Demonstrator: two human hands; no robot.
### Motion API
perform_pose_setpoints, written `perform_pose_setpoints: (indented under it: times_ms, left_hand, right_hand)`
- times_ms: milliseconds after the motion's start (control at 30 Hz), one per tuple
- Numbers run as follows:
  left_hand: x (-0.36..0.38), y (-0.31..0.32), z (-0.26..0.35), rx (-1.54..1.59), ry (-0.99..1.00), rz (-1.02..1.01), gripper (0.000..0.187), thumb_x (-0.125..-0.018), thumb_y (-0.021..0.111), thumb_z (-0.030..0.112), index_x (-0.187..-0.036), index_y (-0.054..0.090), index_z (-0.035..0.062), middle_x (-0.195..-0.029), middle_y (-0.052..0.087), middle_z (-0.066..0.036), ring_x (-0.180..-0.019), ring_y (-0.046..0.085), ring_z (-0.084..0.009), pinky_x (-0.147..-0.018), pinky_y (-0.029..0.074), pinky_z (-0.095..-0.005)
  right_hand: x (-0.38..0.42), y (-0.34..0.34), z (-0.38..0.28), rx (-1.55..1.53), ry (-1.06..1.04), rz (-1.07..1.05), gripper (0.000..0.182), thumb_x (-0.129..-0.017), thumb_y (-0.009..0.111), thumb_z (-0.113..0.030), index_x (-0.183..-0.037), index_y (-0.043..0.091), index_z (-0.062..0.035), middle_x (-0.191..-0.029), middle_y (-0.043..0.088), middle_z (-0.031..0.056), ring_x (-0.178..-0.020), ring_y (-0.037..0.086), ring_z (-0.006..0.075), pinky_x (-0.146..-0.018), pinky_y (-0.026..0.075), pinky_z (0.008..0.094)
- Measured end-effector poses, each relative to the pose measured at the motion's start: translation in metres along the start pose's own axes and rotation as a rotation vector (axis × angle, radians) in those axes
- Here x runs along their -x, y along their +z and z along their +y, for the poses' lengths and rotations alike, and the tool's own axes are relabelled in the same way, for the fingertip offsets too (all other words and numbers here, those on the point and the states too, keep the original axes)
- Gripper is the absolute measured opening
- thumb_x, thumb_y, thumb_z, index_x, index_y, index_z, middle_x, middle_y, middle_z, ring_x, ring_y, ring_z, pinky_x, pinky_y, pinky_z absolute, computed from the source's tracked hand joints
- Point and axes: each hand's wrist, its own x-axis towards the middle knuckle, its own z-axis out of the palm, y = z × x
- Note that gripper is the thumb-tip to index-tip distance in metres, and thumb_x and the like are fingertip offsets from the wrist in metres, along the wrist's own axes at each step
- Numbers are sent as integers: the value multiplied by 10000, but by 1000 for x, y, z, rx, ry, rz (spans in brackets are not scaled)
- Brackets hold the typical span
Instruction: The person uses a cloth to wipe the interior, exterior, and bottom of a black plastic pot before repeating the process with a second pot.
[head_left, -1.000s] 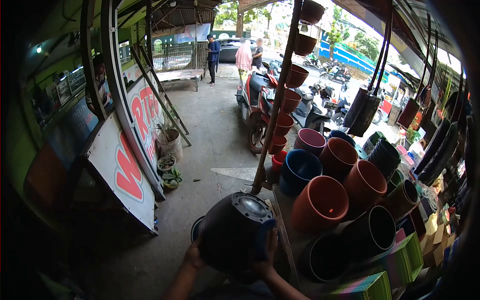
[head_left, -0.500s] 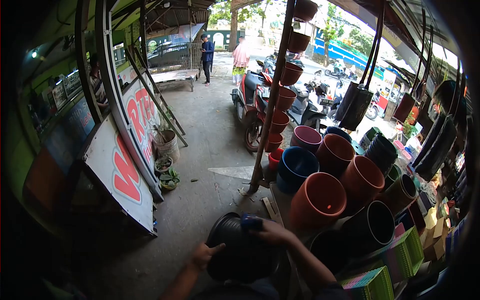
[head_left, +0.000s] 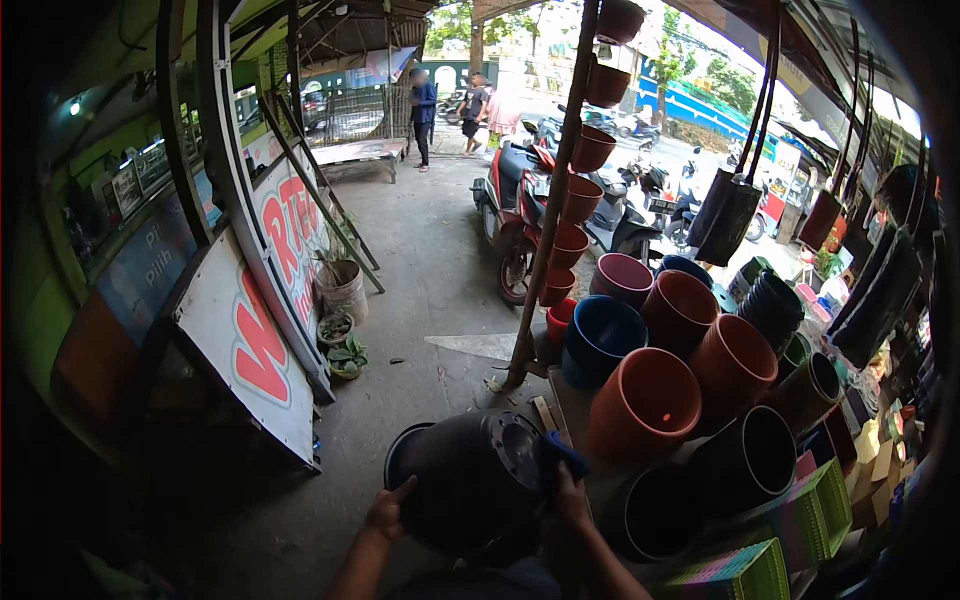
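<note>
Right hand point(head_left: 571, 503) now lower, beside pot point(head_left: 450, 482)

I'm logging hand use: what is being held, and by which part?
A black pot, by its wall near the rim, in the left-hand grip; a blue cloth in the right-hand grip beside the pot's base, the exact part unclear.

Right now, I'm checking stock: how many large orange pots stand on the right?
3 are visible: the front pot, the right-hand pot behind it, and the back pot, just right of the blue pot. More may be nested beneath or hidden behind.
</note>
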Motion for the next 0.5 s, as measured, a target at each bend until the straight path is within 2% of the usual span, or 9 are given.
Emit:
perform_pose_setpoints:
  times_ms: [33, 67, 133, 167, 233, 267, 333, 467, 500]
  left_hand:
    - [2, 5, 0, -69, 30, 28, 379, -933, 622, 157, -1225, 557, -75, -1194, 627, -211, -1069, 641, -323, -958, 526, -447]
    - [4, 12, -3, -77, 24, 24, 379, -933, 622, 157, -1225, 557, -75, -1194, 627, -211, -1069, 641, -323, -958, 526, -447]
    - [11, 35, -10, -269, 124, -29, 370, -881, 696, 121, -1164, 591, -91, -1115, 659, -194, -969, 674, -296, -863, 571, -405]
    - [11, 39, -13, -275, 119, -33, 370, -881, 696, 121, -1164, 591, -91, -1115, 659, -194, -969, 674, -296, -863, 571, -405]
    - [11, 43, -20, -372, 157, -9, 353, -867, 713, 108, -1144, 606, -84, -1092, 669, -179, -949, 675, -274, -852, 568, -376]
    - [9, 43, -22, -377, 156, -14, 353, -867, 713, 108, -1144, 606, -84, -1092, 669, -179, -949, 675, -274, -852, 568, -376]
    - [4, 39, -24, -313, 183, 111, 330, -851, 730, 95, -1116, 624, -72, -1071, 676, -172, -936, 675, -251, -851, 564, -355]
    - [-1, 35, -28, -448, 364, 158, 321, -846, 741, 98, -1103, 634, -63, -1056, 683, -152, -934, 676, -240, -841, 555, -344]
    - [-5, 30, -32, -585, 476, 155, 351, -832, 761, 129, -1103, 636, -56, -1053, 687, -151, -935, 678, -245, -837, 549, -346]
  right_hand:
    - [-6, -5, -2, -259, 354, 109, 427, -1008, 467, -192, -1405, 424, -39, -1300, 548, 126, -1209, 521, 225, -1041, 395, 341]
    - [-12, -8, -2, -264, 351, 118, 427, -1008, 467, -192, -1405, 424, -39, -1300, 548, 126, -1209, 521, 225, -1041, 395, 341]
    - [-20, -10, -2, 50, 231, -20, 480, -989, 501, -352, -1284, 529, 25, -1148, 634, 157, -1120, 574, 225, -958, 435, 346]
    - [-20, -8, 0, 47, 229, -13, 480, -989, 501, -352, -1284, 529, 25, -1148, 634, 157, -1120, 574, 225, -958, 435, 346]
    - [-16, 8, -3, 462, 75, 23, 456, -989, 506, -351, -1237, 561, 27, -1125, 634, 153, -1098, 583, 208, -913, 460, 316]
    - [-11, 13, -6, 460, 72, 30, 456, -989, 506, -351, -1237, 561, 27, -1125, 634, 153, -1098, 583, 208, -913, 460, 316]
    - [4, 26, -31, 36, 206, 97, 438, -986, 511, -325, -1235, 556, 33, -1086, 638, 159, -1097, 593, 236, -894, 480, 331]
    - [25, 16, -21, 105, 107, 51, 412, -984, 521, -297, -1238, 543, 26, -1082, 634, 136, -1061, 603, 223, -895, 487, 341]
    - [33, 24, -57, -117, 262, 156, 386, -982, 530, -275, -1233, 543, 17, -1079, 631, 122, -1036, 605, 208, -891, 491, 341]
